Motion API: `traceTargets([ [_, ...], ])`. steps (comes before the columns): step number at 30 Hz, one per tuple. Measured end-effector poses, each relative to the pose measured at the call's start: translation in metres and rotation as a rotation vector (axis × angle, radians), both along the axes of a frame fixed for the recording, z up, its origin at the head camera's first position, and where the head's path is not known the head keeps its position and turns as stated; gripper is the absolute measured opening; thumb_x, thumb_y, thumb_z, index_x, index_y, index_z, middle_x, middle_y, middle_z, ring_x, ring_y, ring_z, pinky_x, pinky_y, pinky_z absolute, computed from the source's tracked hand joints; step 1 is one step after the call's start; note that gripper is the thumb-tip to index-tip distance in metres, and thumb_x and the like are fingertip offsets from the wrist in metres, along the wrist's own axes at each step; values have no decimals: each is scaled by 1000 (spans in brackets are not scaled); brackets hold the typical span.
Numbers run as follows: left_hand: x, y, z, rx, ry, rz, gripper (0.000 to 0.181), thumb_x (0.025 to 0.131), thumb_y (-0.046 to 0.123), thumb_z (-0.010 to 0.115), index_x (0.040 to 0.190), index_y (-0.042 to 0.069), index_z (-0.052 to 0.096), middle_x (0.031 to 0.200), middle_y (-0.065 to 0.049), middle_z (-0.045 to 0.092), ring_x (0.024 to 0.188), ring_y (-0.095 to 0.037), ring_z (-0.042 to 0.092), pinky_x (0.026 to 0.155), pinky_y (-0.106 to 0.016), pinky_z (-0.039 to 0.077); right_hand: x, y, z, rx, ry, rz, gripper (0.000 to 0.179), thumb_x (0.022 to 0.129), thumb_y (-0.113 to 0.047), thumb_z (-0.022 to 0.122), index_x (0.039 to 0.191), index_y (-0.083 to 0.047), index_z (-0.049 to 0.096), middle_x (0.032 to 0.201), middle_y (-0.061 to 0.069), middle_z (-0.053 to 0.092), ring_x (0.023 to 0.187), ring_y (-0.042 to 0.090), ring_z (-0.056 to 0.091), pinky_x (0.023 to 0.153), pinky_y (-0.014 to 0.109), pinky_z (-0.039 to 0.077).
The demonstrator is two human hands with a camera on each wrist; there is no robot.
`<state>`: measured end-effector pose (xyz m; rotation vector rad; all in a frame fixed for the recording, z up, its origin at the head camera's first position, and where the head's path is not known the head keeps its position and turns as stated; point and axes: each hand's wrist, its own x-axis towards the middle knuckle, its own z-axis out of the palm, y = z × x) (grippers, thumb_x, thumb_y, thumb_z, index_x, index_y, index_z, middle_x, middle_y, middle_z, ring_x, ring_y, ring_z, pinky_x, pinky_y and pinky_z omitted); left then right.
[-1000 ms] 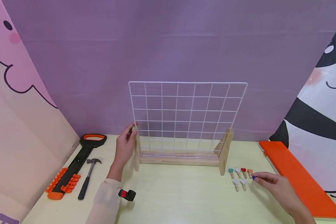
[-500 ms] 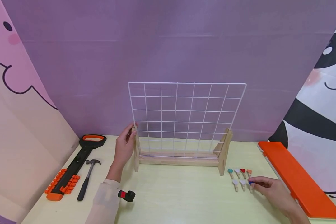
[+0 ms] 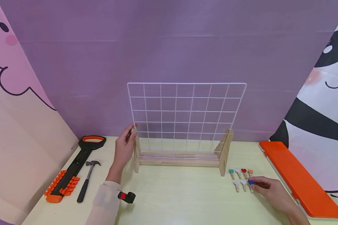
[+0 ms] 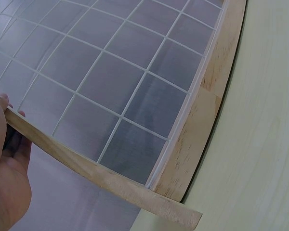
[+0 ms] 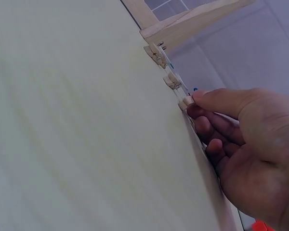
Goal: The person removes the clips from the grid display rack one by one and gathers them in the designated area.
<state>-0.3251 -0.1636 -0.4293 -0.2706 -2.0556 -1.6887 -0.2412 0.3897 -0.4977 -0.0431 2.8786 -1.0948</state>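
My left hand [image 3: 124, 148] grips the top of the left side post of a wooden stand [image 3: 180, 161], thumb in front and fingers behind. A white wire grid [image 3: 186, 83] stands upright in it, leaning slightly. In the left wrist view the hand [image 4: 12, 178] holds the post's upper end at the frame edge. On the right, my right hand [image 3: 273, 193] pinches a small wooden clothespin with a blue heart [image 3: 251, 182], low at the tabletop. It is at the right end of the nearer row of heart clothespins, beside a white-heart clothespin [image 3: 243, 184].
Behind it runs another row, with a teal-heart clothespin [image 3: 231, 172] and a red-heart clothespin [image 3: 243, 171]. An orange lidded case [image 3: 298, 179] lies along the right edge. At left lie a claw hammer [image 3: 84, 187] and a black-and-orange long-handled tool [image 3: 79, 159] with several orange clips.
My right hand has moved slightly left and nearer, bringing the blue-heart clothespin into line with the nearer row; its heart now shows more. My left hand keeps its hold on the stand.
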Motion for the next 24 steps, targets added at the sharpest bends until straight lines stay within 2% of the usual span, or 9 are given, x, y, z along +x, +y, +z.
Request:
traceTargets([
  [6, 0, -1, -1, 10, 7, -4, 44, 106, 13, 57, 150, 8, 54, 149, -13, 59, 138, -28, 56, 114, -33, 46, 0, -2, -1, -2, 28, -12, 32, 97, -16, 72, 128, -6, 73, 126, 18, 72, 91, -11, 57, 78, 8, 55],
  [12, 2, -1, 0, -9, 10, -5, 44, 107, 17, 57, 150, 11, 54, 150, -11, 59, 140, -27, 55, 115, -33, 45, 1, -4, -3, 1, 30, -31, 34, 97, -17, 72, 129, -6, 72, 125, 16, 73, 90, -9, 58, 77, 8, 54],
  [19, 0, -1, 0, 2, 6, -2, 44, 107, 14, 57, 150, 7, 52, 150, -15, 58, 140, -30, 55, 115, -33, 45, 2, -5, -4, 17, 51, -47, 35, 96, -21, 74, 129, -7, 72, 122, 15, 75, 88, -8, 58, 75, 9, 54],
  [24, -1, 0, -1, 4, 9, -4, 44, 107, 12, 56, 151, 6, 52, 150, -15, 57, 141, -29, 54, 115, -33, 45, 1, -4, -2, 35, 31, -68, 39, 96, -25, 74, 131, -7, 71, 121, 14, 75, 89, -4, 59, 74, 8, 53],
])
